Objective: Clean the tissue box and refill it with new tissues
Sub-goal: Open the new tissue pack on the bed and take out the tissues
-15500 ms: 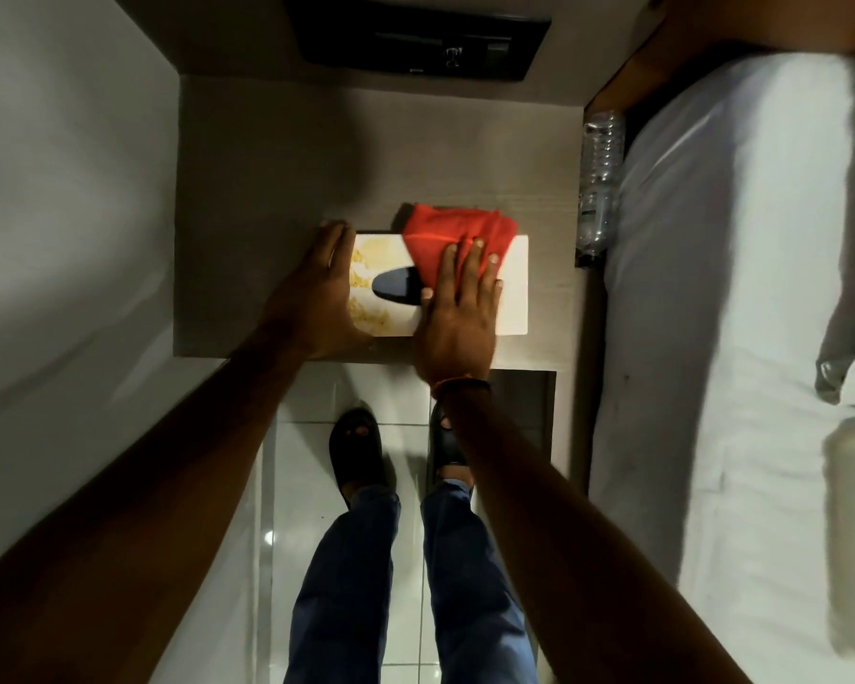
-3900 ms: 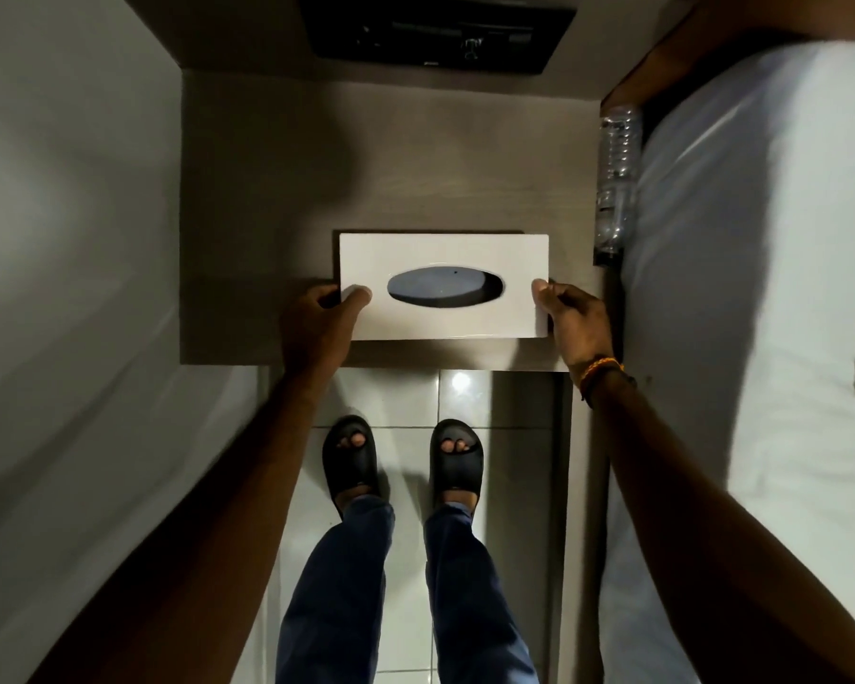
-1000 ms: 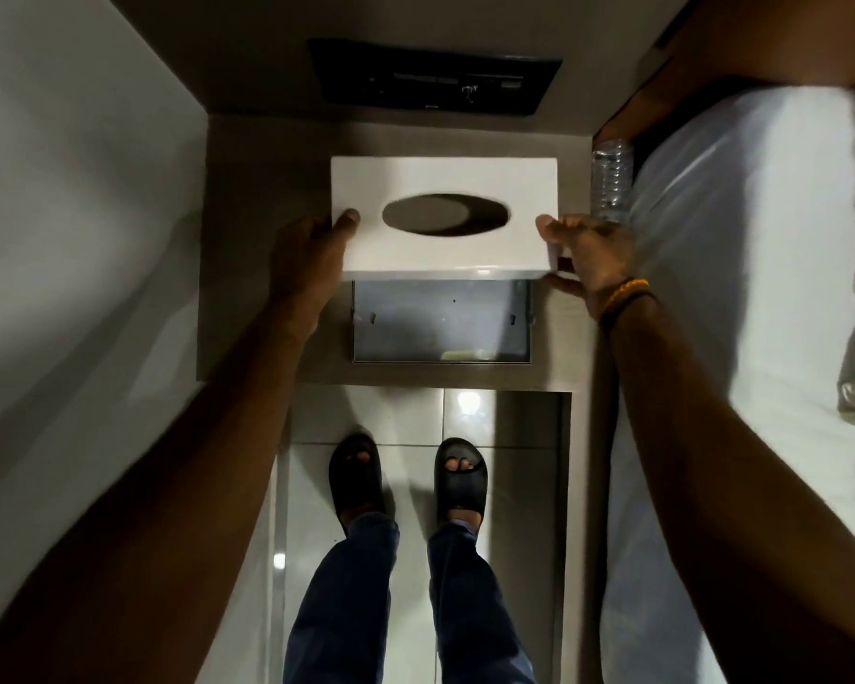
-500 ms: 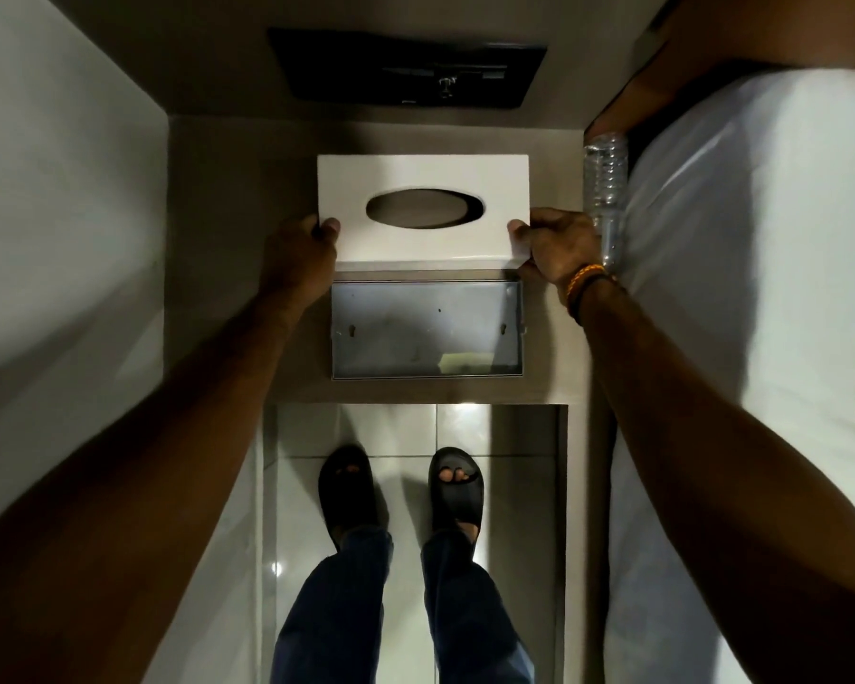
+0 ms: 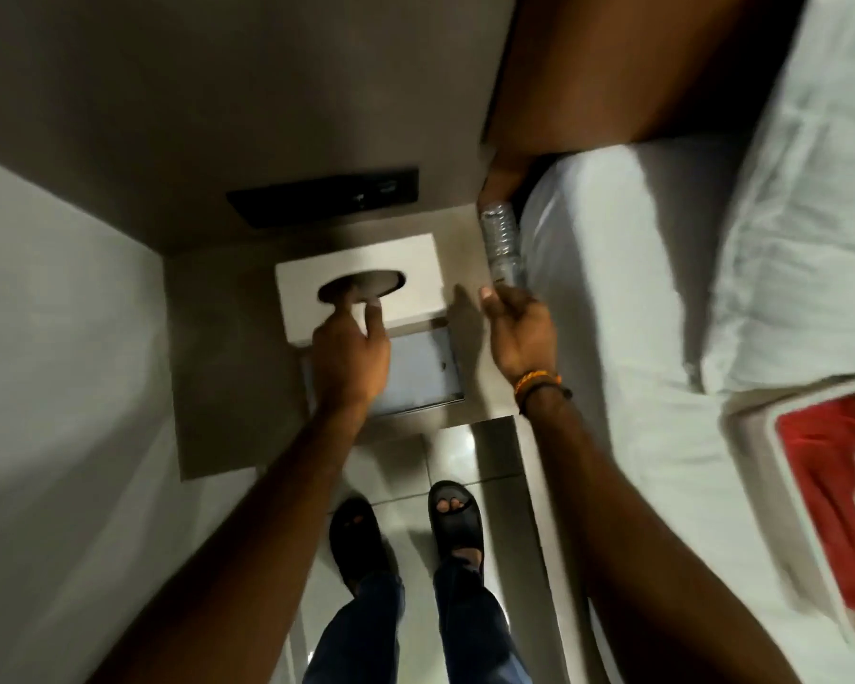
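Note:
The white tissue box cover point(image 5: 415, 278) with its oval opening rests on the bedside shelf, pushed back toward the wall and turned slightly. In front of it lies the grey metal base tray point(image 5: 423, 375), with nothing visible inside. My left hand point(image 5: 351, 360) reaches over the tray and grips the cover's front part, two fingertips hooked at the oval opening. My right hand point(image 5: 519, 330) hovers to the right of the cover, off it, with fingers apart and nothing in them. A blurred red-and-white pack point(image 5: 830, 491) lies on the bed at the far right.
A clear plastic bottle point(image 5: 500, 244) lies between the shelf point(image 5: 223, 387) and the white bed point(image 5: 637, 338), just beyond my right fingertips. A dark switch panel point(image 5: 322, 197) sits on the back wall. A wall closes the left side. My sandalled feet stand on the tiled floor below.
My right hand has let go of the cover's right end. My left hand has shifted from the left end to the oval opening. The view has swung right, showing the pack on the bed.

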The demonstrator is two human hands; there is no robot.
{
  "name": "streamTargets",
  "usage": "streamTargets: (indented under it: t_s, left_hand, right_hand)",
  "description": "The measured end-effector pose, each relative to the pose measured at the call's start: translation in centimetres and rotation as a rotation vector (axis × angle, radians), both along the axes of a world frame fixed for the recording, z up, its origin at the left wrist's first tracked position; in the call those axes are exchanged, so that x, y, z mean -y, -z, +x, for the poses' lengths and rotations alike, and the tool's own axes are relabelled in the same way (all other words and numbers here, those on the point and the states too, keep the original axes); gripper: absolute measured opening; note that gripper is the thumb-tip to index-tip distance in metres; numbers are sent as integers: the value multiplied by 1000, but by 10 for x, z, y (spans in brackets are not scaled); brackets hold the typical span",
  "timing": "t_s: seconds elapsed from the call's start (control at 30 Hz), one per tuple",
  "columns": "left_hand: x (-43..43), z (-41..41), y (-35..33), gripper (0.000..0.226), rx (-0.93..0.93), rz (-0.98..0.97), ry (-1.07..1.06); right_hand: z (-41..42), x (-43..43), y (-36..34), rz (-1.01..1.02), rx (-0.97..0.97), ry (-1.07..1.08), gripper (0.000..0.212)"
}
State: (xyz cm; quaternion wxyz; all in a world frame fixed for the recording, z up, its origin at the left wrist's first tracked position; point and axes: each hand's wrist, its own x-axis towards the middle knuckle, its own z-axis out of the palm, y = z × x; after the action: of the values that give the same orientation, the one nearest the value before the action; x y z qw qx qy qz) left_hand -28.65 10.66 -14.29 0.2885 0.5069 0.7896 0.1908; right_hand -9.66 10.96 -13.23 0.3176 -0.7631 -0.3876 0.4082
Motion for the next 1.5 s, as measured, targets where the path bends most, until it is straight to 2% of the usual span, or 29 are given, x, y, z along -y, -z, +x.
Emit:
streamTargets:
  t_s: [0.1, 0.23, 0.37, 0.53, 0.63, 0.77, 0.83, 1.0, 1.13, 1.2, 1.37, 1.5]
  left_hand:
    - [15, 70, -39, 45, 69, 79, 174]
    - [33, 168, -82, 49, 170, 213, 462]
    - [63, 268, -114, 42, 192, 289, 690]
    - [113, 364, -133, 39, 240, 288, 987]
    - [142, 406, -130, 44, 201, 276, 1166]
    - [161, 443, -114, 48, 69, 311, 1299]
    - [158, 454, -101, 50, 24, 300, 1308]
    - [141, 465, -78, 60, -73, 305, 1366]
    - [140, 470, -70, 68, -128, 348, 1401]
    - [143, 472, -67, 71, -126, 357, 1403]
    - [150, 474, -59, 81, -103, 380, 1427]
    - [150, 474, -53, 94, -102, 407, 1465]
  right_hand:
    - [32, 36, -47, 69, -35, 124, 33]
    - [98, 94, -96, 153, -73, 384, 39]
    - [193, 163, -131, 245, 40, 664, 38]
    - [295, 247, -144, 215, 168, 1008, 21]
    - [332, 283, -134, 120, 208, 1122, 19]
    - [364, 303, -108, -44, -6, 1149, 36]
    - [374, 306, -96, -49, -103, 1147, 31]
    - [380, 302, -86, -28, -118, 1062, 14]
    - [375, 298, -85, -6, 56, 1073, 13]
    - [372, 296, -84, -1, 13, 1110, 12]
    - [374, 284, -88, -7, -66, 1111, 28]
    - [373, 265, -96, 44, -198, 1150, 25]
